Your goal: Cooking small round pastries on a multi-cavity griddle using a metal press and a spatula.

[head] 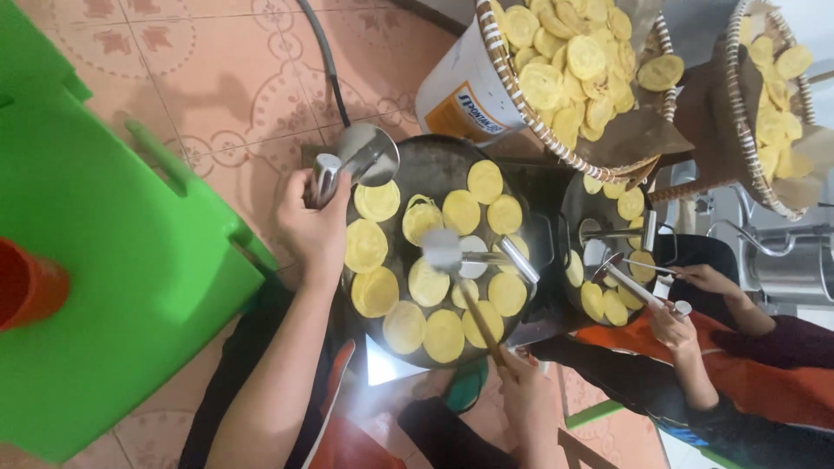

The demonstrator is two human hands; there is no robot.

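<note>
Yellow discs [427, 282] lay flat, spread across a dark round griddle [434, 161] on the floor, directly ahead of the person. The left hand [314, 227] sat at the griddle's 9 o'clock rim, closed around the handle of a round metal press [369, 152], whose plate was tilted above the disc at 10 o'clock. The right hand [521, 382] was at about 5 o'clock, closed on a wooden handle; that handle ran up toward 11 o'clock and ended in a metal spatula [441, 250] lying on the central discs. Long axis of the spatula: 5 to 11 o'clock. Spatula blade nearest the centre discs; left hand nearer the 9–10 o'clock discs. At 3 o'clock, a second griddle [573, 204] was worked by another person's hands [686, 304]. Woven baskets [512, 82] of finished discs stood at 1 o'clock.
</note>
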